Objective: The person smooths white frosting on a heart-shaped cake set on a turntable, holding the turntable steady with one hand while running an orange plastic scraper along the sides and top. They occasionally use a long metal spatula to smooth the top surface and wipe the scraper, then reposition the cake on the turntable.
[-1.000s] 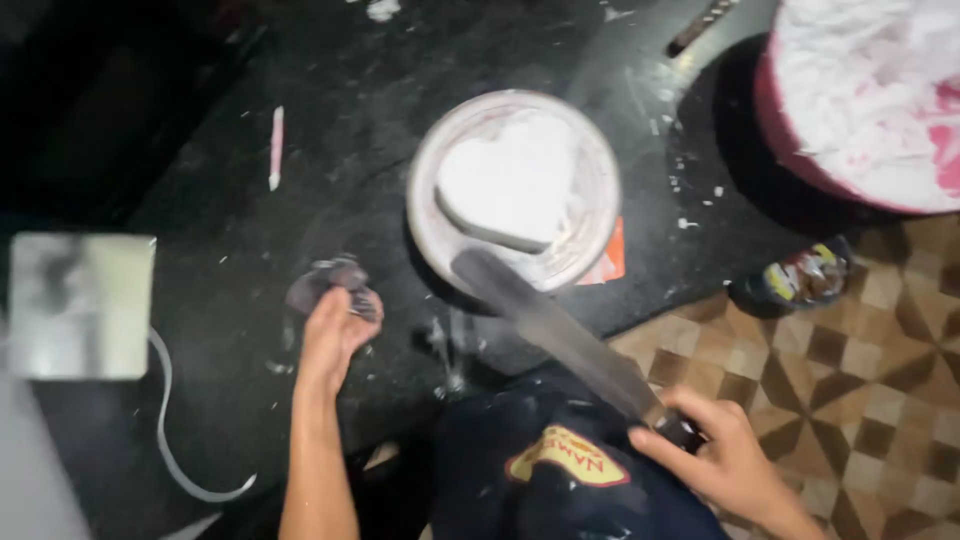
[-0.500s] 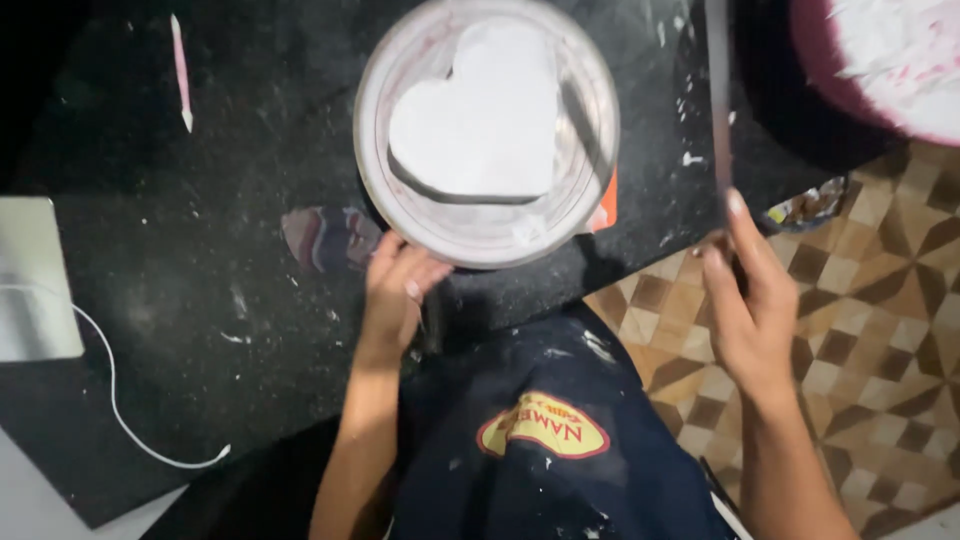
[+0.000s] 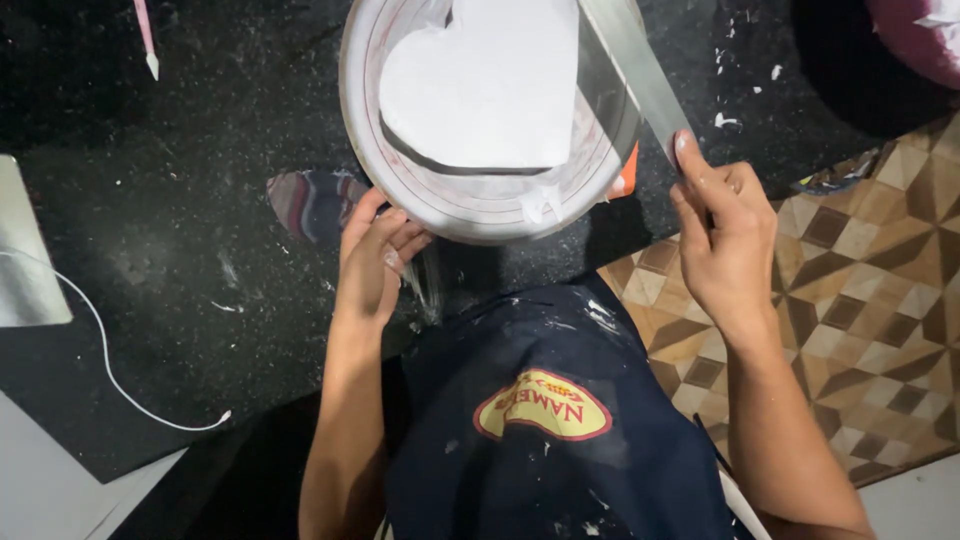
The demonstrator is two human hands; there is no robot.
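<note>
Two hands worked over a black speckled counter [image 3: 150, 240] in the head view. A heart-shaped white cake [image 3: 480, 85] sat on a round white turntable [image 3: 470, 215]. Just below its near rim, the left hand [image 3: 372, 265] touched the turntable edge with fingers loosely curled, gripping nothing. The right hand [image 3: 728, 240], beside the turntable's right edge, was closed around a long flat metal spatula [image 3: 630, 70], whose blade slanted up along the cake's right side.
</note>
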